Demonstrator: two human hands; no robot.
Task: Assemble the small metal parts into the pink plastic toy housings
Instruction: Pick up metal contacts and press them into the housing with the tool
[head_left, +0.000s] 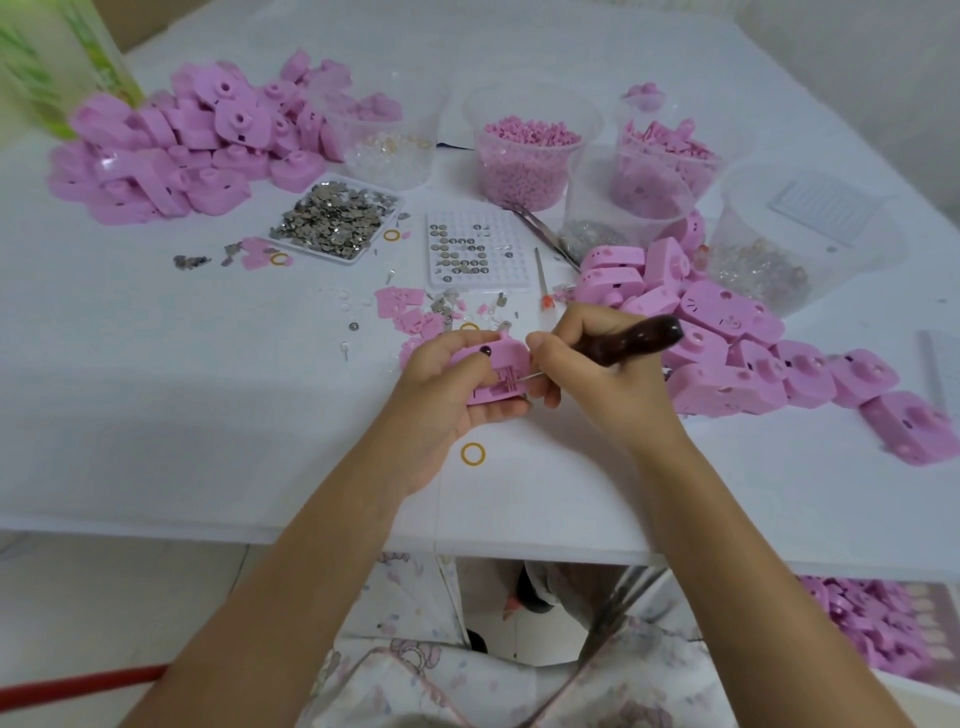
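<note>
Pink housing (493, 364) is over the near middle of the worktop (208, 389), gripped by the left hand (441, 384) with the thumb on top and the fingers curled beneath. I can't tell if it rests on the surface. The right hand (587, 379) is clenched round a dark-handled tool (649, 332). Its thin metal tip (524, 379) touches the slotted recess on the housing's face. Whether a metal piece already sits in that slot is too small for me to tell.

Main risk as I judge it: the tip skids off the ribs and jabs the left fingertips (511, 410), which lie just beside the slot. A hard push at a slant would cause that.

Second: too much force bends the piece or cracks the thin plastic ribs.

Third: the piece springs out and lands among the loose bits (441, 306) just behind the hands, where it is hard to find again.

Fourth: the right forearm sits near the pile of housings (727, 332), and a wide swing could knock some off the edge. The tray of metal parts (332, 215) is well apart, so it looks safe.
</note>
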